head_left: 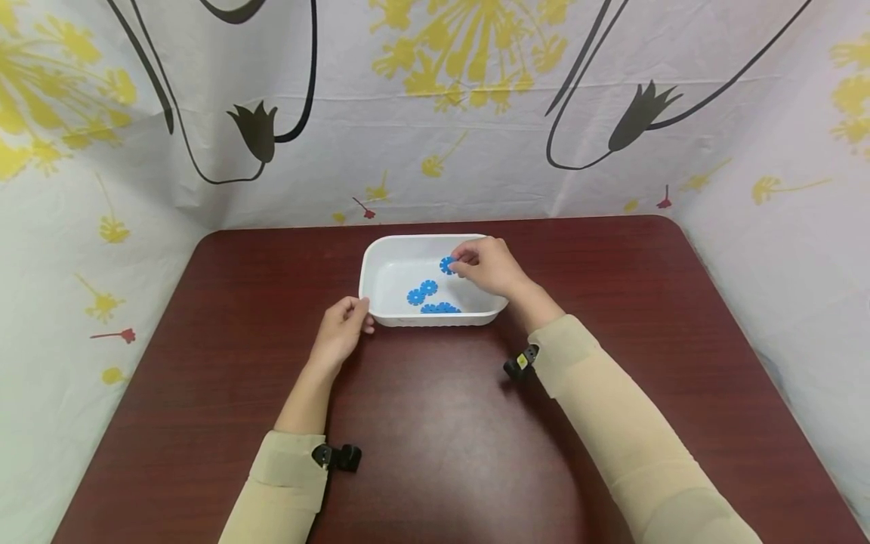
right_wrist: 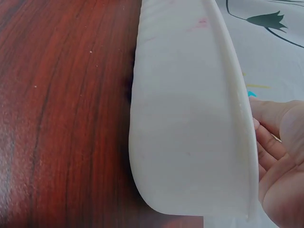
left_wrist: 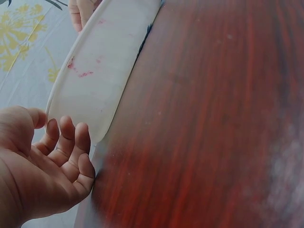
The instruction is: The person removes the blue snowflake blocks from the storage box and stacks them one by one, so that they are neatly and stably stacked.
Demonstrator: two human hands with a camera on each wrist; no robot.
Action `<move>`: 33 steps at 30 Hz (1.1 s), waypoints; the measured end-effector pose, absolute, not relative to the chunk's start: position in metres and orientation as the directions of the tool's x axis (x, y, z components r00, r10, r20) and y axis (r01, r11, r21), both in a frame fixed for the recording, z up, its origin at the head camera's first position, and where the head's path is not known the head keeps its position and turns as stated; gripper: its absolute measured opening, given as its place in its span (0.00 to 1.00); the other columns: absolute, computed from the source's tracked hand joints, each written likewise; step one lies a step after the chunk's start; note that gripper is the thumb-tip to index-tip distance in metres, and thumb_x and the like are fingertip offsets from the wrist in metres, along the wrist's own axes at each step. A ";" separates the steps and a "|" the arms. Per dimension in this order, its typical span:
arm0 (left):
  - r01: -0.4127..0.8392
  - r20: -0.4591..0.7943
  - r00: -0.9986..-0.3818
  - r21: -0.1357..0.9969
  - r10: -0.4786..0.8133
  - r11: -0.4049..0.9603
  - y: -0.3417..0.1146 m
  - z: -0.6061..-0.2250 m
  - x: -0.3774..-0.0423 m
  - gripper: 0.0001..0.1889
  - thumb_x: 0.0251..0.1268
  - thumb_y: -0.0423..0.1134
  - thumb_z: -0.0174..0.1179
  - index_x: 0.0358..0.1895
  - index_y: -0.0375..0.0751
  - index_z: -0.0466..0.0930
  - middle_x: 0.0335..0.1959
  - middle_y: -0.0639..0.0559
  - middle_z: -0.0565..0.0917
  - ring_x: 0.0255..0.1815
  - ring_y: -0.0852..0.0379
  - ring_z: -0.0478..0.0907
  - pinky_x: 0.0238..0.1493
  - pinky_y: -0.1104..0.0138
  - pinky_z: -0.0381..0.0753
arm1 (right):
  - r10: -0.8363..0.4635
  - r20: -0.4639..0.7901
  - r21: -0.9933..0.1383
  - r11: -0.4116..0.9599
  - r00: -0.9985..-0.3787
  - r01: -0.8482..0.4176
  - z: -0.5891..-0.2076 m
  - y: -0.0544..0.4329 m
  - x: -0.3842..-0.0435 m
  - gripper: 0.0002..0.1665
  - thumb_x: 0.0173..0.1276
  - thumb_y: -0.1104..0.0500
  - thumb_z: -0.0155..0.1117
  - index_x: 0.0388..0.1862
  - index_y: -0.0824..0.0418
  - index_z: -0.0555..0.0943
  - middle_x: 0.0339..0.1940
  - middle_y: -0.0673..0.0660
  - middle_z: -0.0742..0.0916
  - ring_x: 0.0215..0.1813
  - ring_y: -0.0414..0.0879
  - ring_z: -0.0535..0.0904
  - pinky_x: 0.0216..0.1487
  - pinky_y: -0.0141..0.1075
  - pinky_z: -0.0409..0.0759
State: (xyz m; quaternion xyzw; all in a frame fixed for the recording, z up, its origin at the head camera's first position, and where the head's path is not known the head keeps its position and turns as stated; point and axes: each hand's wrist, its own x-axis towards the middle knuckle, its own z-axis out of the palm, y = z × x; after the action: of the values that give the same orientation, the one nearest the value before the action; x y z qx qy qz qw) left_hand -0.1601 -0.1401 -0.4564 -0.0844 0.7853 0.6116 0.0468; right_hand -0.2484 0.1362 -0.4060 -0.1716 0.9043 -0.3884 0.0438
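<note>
A white plastic tray point(head_left: 435, 320) stands on the table with several blue notched plastic discs point(head_left: 428, 288) inside, some bunched along its front wall. At the tray's front left corner, my left hand point(head_left: 338, 331) pinches the rim between thumb and forefinger; the left wrist view shows the other fingers of that hand point(left_wrist: 45, 166) loosely curled beside the tray's outer wall. Over the right part of the tray, my right hand point(head_left: 492, 266) pinches one blue disc point(head_left: 445, 265) with thumb and fingertips. From the right wrist, the tray wall point(right_wrist: 190, 114) hides most of that disc.
The dark red wooden table point(head_left: 435, 423) extends around the tray. Behind its far edge hangs a white cloth point(head_left: 476, 166) printed with flowers, with more cloth on both sides. A small black camera point(head_left: 519, 363) sits at the right sleeve cuff, another point(head_left: 340, 457) at the left.
</note>
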 end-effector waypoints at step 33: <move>-0.194 -0.181 -0.981 0.948 -0.073 0.253 -0.140 -0.455 -0.160 0.18 0.80 0.45 0.52 0.44 0.30 0.78 0.31 0.47 0.82 0.31 0.56 0.82 0.46 0.63 0.81 | -0.196 0.047 -0.786 0.597 -0.980 -0.157 -0.393 0.184 -0.242 0.12 0.72 0.59 0.68 0.48 0.65 0.85 0.40 0.61 0.89 0.39 0.51 0.88 0.42 0.40 0.87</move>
State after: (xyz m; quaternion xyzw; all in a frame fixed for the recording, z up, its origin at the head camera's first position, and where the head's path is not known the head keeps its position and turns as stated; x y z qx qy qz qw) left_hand -0.1604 -0.1404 -0.4547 -0.0844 0.7898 0.6054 0.0499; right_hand -0.2423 0.1835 -0.3933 -0.0988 0.8935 -0.4376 0.0220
